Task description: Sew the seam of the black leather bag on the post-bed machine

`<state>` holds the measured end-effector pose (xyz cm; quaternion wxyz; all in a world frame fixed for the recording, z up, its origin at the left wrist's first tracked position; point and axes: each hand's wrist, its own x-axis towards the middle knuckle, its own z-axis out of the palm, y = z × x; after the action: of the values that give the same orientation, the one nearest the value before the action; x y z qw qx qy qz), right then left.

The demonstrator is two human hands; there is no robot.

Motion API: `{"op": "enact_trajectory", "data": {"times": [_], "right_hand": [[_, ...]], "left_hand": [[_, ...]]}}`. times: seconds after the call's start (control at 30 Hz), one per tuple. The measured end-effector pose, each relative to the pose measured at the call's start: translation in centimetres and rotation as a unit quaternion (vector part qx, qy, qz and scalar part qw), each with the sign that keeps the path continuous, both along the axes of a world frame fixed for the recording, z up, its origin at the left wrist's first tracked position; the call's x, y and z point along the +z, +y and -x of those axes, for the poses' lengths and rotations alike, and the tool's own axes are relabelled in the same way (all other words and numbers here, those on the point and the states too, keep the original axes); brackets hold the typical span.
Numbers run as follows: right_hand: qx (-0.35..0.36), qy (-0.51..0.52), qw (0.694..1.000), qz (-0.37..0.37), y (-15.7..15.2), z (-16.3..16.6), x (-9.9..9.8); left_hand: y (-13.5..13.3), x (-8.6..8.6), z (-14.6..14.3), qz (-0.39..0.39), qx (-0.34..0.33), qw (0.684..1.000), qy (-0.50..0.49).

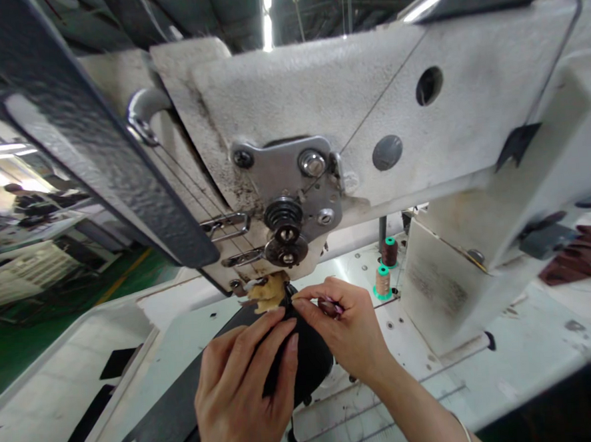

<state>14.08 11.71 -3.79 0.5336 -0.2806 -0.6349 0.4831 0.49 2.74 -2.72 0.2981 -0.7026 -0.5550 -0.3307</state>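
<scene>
A black piece of leather-like material lies under the head of a white sewing machine. My left hand rests on it, fingers stretched out and the thumb set apart, with the fingertips near the needle area. Close by on the right, my right hand is closed in a pinch at the edge of a small dark part. What its fingertips hold is too small to name. Something thin and purplish shows among its curled fingers. A ragged yellowish scrap sits just beyond the fingertips and partly hides the needle area.
Two thread spools, one beige and one dark brown, stand behind my right hand. A dark bar slants down at the left. Brown pieces lie at the far right. Another person is in the left background.
</scene>
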Motion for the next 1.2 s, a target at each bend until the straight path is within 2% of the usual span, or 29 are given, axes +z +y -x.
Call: {"op": "enact_trajectory", "data": {"times": [0.43,1.2], "right_hand": [[-0.053,-0.035,0.998,-0.014,-0.28,0.08,0.57],[-0.065,-0.031,0.997,-0.008,-0.40,0.14,0.73]], "left_hand": [[-0.27,-0.11,0.10,0.006,0.003,1.000,-0.003],[-0.04,0.04,-0.12,0.007,0.006,1.000,0.005]]}}
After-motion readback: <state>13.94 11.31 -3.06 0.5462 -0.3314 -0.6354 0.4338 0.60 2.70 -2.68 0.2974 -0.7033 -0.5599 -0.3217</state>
